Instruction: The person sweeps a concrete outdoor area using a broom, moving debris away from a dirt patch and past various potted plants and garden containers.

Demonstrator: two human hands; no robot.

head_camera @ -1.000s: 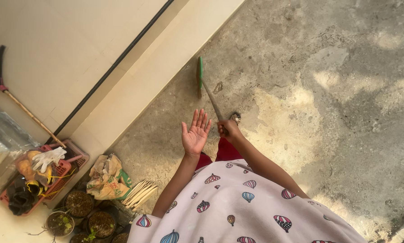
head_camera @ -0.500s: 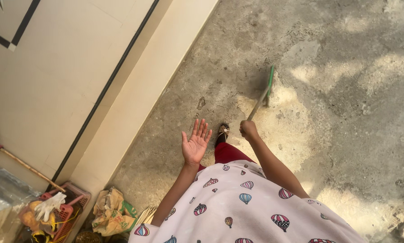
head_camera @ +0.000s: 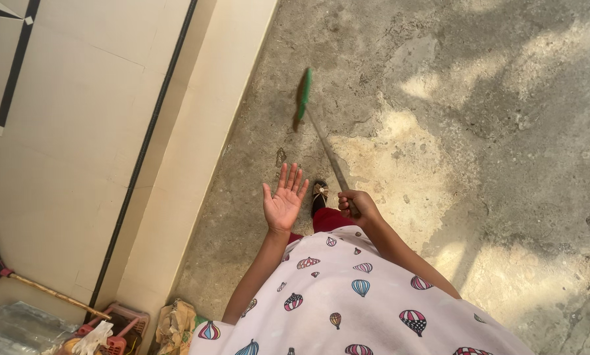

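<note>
Since half a second ago the long-handled broom with the green head (head_camera: 304,94) has swung from the sunlit patch on the right back toward the cream step, and the view has slid rightward along the wall.

Nearest, the left hand (head_camera: 283,200) is held up, palm open and fingers spread, gripping nothing. Just right of it the right hand (head_camera: 356,205) is clenched round the thin grey handle, with the sandalled foot (head_camera: 320,193) between the two hands.

Farther out, the green head sits on rough grey concrete (head_camera: 505,131) close to the step edge (head_camera: 236,131). One-handed, the head could knock that edge or skip over the pitted surface, I judge.

Bristles are motion-blurred and edge-on. At lower left the red plastic crate (head_camera: 120,322) and second broom (head_camera: 19,279) are cut off.
</note>
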